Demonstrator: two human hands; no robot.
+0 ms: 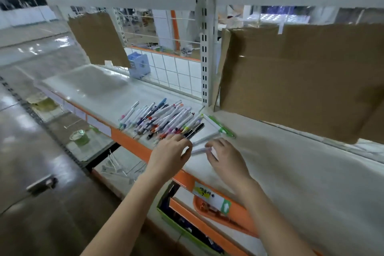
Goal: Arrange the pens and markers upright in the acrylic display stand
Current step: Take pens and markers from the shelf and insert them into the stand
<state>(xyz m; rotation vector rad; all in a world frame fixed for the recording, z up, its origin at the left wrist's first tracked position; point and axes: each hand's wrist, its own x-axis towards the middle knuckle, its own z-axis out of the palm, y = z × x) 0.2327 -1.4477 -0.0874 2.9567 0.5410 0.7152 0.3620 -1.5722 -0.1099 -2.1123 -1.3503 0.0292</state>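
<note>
A pile of several pens and markers [164, 118], mostly white-bodied with coloured caps, lies flat on the white shelf [280, 164]. Two black pens [195, 130] lie at the pile's right edge, and green-and-white pens [220, 125] lie apart to the right. My left hand [171, 151] reaches over the pile's near end with curved fingers, its fingertips touching the black pens and the thumb spread below. My right hand [225, 157] pinches a white pen [199, 150] low over the shelf. A pale blue compartment holder [139, 65] stands at the back of the shelf.
Brown cardboard sheets [301, 81] hang taped from the upper shelf, with a smaller one on the left [97, 37]. A white wire grid [176, 70] backs the shelf. An orange strip [128, 141] edges the front. Below are a green bin [187, 233] and an orange tray [239, 216].
</note>
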